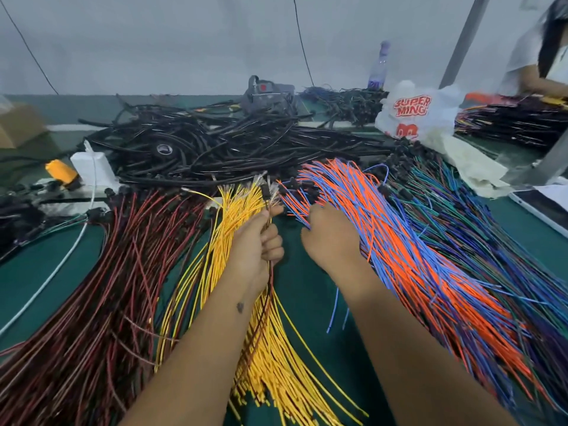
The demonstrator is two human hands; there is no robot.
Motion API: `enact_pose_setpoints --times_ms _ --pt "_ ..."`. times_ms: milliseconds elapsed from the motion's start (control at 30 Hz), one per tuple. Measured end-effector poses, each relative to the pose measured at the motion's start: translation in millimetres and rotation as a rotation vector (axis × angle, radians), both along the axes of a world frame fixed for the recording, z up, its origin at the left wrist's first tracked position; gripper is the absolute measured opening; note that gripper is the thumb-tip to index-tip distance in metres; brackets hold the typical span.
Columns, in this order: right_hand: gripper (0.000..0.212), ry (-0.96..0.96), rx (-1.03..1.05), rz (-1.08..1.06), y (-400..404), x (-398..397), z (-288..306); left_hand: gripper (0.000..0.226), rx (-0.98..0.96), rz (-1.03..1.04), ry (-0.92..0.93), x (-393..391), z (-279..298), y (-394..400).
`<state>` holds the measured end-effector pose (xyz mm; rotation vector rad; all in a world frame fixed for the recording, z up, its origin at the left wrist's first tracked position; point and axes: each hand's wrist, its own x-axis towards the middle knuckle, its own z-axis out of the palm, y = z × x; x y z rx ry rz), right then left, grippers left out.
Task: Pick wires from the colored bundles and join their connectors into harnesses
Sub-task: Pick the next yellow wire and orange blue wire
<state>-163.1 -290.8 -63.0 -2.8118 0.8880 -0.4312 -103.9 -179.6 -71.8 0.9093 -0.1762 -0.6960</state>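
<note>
Your left hand curls its fingers round a few picked red and yellow wires, connectors up, while your right hand pinches into the orange-and-blue bundle on the surface for another.

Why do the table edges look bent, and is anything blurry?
Head view: the wide lens bows the green table and the grey post; the light is soft and even, without hard shadows; the purple bottle at the back is smeared, and the left hand gripping thin dark wires is sharper.
</note>
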Motion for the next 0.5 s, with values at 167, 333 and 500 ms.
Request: enact_pose_setpoints --times_ms 167,333,500 --pt "0.020 -0.032 -0.012 -0.037 -1.9 0.3 -1.1 0.029 -0.103 -0.006 0.156 2.1 -0.1 2.8" --pt "0.020 -0.407 -0.023 -0.060 -1.1 -9.8 5.2 0.030 -0.166 0.046 0.191 2.9 0.0 3.5" --pt "0.014 -0.812 0.055 -0.004 8.6 -17.4 9.5 0.031 -0.162 0.057 0.093 2.2 -1.9 2.9"
